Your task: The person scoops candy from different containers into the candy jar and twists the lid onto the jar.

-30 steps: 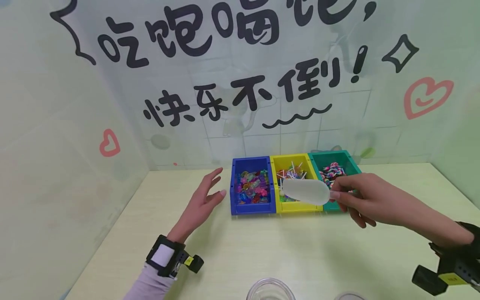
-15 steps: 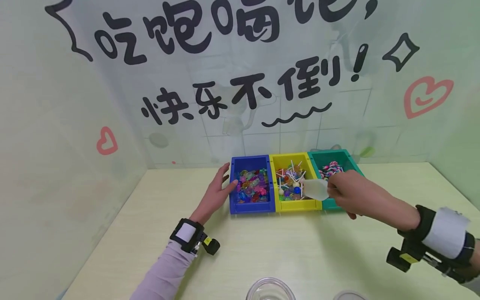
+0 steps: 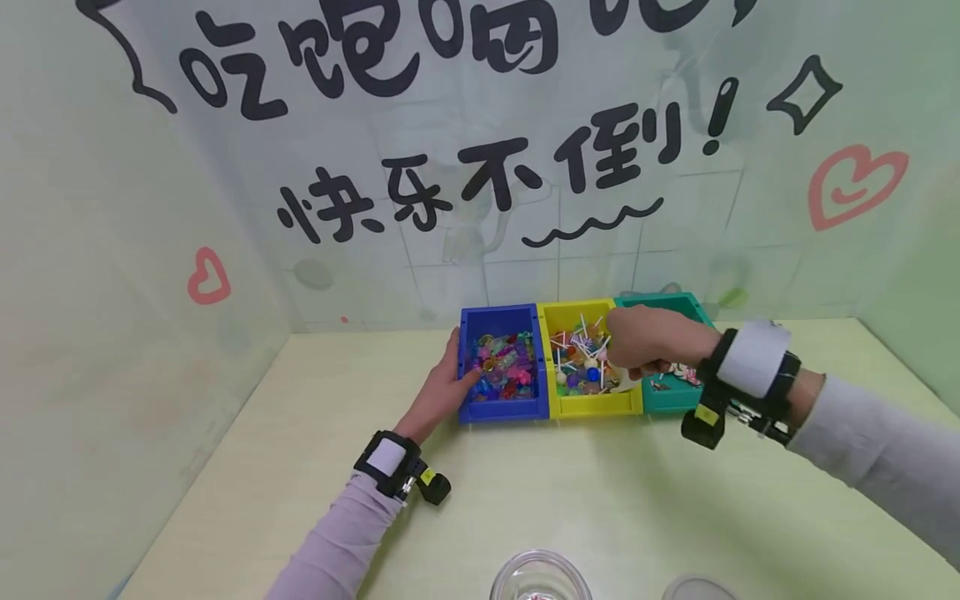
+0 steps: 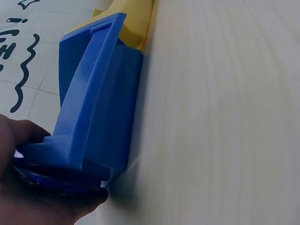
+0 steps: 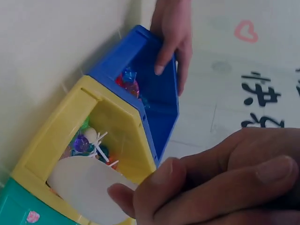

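Scoop [image 5: 86, 187] at the yellow bin [image 3: 596, 407], blue bin [image 3: 502, 412] held.
The right hand [image 3: 651, 335] has a narrow grip, pinching the pale scoop, whose blade lies over the near right part of the yellow bin, beside the lollipops [image 3: 588, 358]; whether it touches them cannot be told. The left hand [image 3: 438, 396] has its grip closed on the left wall of the blue bin, thumb over the rim, near the bright translucent pieces [image 3: 506, 371]. The green bin [image 3: 671, 404], partly hidden by the right arm, adjoins the yellow one on the right. Nearer the wearer on the counter [image 3: 525, 483] stand a glass jar [image 3: 501, 575] and, to its right, a pale disc [image 3: 699, 588], both cut by the frame.
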`<state>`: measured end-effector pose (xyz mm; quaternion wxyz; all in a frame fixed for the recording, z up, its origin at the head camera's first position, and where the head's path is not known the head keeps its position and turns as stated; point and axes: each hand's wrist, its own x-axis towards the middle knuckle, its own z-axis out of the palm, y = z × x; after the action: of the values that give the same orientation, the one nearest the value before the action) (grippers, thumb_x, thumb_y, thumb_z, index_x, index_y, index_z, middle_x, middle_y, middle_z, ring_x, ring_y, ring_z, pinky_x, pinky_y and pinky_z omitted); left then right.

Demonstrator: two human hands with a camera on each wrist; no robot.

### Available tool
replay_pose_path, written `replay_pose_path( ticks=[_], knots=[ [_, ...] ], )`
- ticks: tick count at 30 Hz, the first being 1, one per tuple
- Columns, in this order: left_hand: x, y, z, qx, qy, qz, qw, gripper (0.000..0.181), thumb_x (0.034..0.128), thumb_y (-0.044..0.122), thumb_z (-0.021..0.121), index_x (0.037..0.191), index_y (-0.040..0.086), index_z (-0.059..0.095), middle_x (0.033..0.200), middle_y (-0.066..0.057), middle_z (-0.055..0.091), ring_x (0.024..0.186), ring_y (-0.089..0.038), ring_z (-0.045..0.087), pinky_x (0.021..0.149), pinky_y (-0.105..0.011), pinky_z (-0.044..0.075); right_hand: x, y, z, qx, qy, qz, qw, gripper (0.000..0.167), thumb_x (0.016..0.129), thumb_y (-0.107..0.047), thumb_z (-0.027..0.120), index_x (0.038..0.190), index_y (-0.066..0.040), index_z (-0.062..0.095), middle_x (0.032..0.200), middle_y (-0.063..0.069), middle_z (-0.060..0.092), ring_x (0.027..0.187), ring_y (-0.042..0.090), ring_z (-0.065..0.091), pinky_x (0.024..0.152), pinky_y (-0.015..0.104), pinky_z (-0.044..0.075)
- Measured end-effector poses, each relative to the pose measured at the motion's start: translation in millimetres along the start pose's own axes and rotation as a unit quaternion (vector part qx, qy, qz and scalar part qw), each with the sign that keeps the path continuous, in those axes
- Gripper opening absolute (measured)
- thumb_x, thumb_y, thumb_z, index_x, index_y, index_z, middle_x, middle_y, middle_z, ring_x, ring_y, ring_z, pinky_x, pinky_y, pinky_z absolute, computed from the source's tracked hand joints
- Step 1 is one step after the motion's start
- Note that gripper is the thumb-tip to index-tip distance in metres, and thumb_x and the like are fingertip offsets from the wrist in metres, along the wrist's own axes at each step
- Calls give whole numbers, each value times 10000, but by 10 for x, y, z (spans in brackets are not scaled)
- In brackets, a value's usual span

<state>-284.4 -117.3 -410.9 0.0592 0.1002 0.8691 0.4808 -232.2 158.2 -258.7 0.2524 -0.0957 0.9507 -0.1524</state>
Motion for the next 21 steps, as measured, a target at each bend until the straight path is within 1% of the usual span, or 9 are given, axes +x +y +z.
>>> replay_pose_path(
  ticks=[2,4,6,7,10,12,15,18,21],
  knots=[
    [12,-13,11,59,-14,126,9999,747,992,154,454,1548,111,-44,1619,-115,118,1484,-306,165,1200,-486,155,83,30,-60,389,-325,-20,9987,264,852,21,422,622,-104,462,498,-29,374,406,102,318,425,200,265],
    [14,-16,17,64,-22,237,9997,752,977,107,442,1544,89,-51,1618,-125,108,1483,-307,165,1203,-480,145,142,92,-103,869,-580,-34,9945,291,815,32,422,573,-128,410,493,-35,342,407,97,294,428,208,250],
    [13,-17,21,88,-4,269,9996,755,970,84,434,1543,90,-57,1618,-122,106,1483,-299,166,1206,-472,142,187,168,-144,1223,-760,0,9896,301,796,21,439,536,-131,425,496,-34,393,409,91,291,427,205,252],
    [9,-16,22,99,8,273,9996,755,967,76,430,1543,92,-59,1619,-120,101,1484,-295,162,1207,-469,138,201,206,-161,1337,-802,30,9878,279,788,11,454,542,-120,466,513,-30,452,411,89,303,428,204,260],
    [-7,-6,23,96,43,236,9997,752,964,58,421,1543,88,-58,1621,-120,89,1487,-293,149,1210,-466,130,239,313,-188,1739,-962,141,9800,193,813,-46,511,633,-71,580,623,4,599,427,80,340,444,195,284],
    [-10,-6,31,92,0,187,9998,745,969,54,410,1542,91,-64,1622,-118,82,1489,-292,141,1210,-464,127,268,377,-187,1998,-1078,162,9738,168,842,-83,534,712,-45,634,665,8,630,435,72,358,452,185,299],
    [-5,-6,44,51,-73,173,9998,745,972,53,402,1542,101,-76,1622,-118,83,1488,-292,145,1208,-470,129,306,466,-176,2384,-1199,96,9637,182,885,-112,528,795,-23,658,653,-6,609,438,69,363,455,181,299],
    [0,4,51,7,-38,191,9998,744,971,47,398,1544,109,-72,1624,-100,89,1491,-276,144,1211,-463,125,337,541,-164,2715,-1324,90,9532,204,919,-102,496,860,12,654,636,-16,585,429,62,348,447,171,292],
    [-11,18,56,-31,18,148,9999,736,974,42,397,1545,112,-62,1625,-91,93,1492,-269,141,1212,-459,121,383,594,-126,3026,-1582,258,9396,235,965,-107,452,934,32,639,619,-41,523,416,38,348,443,138,306]
  ],
)
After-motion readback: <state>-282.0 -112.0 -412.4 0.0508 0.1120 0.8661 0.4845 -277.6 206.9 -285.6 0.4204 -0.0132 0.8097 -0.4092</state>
